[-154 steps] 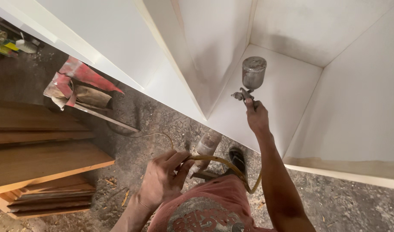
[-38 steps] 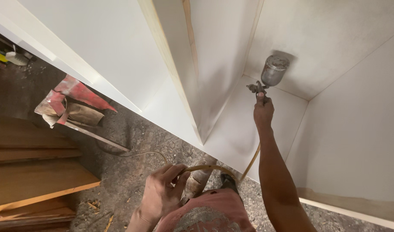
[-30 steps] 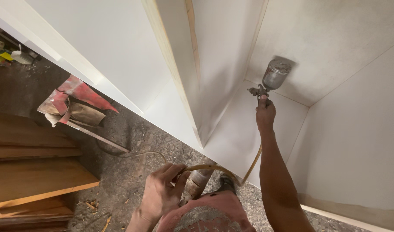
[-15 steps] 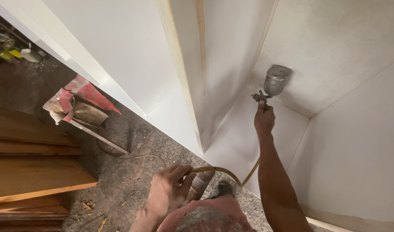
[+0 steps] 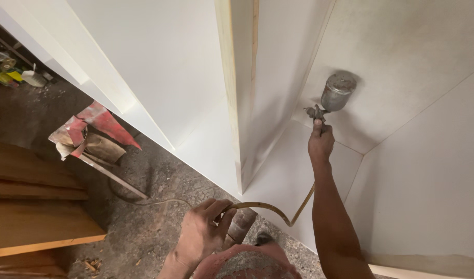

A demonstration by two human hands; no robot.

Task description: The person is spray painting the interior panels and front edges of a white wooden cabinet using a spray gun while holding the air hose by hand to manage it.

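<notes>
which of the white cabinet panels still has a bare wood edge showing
The upright divider panel left of the spray gun: its front edge is unpainted pale wood, unlike the all-white panels around it.

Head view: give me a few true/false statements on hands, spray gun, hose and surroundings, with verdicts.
1. The right hand holds the spray gun raised inside the white cabinet. True.
2. The left hand is empty. False: it grips the hose.
3. The gun's metal cup sits above the right hand. True.
4. The hose lies coiled on the wooden boards. False: it runs from the left hand toward the right arm.
5. The cabinet interior is dark brown. False: it is white.
</notes>
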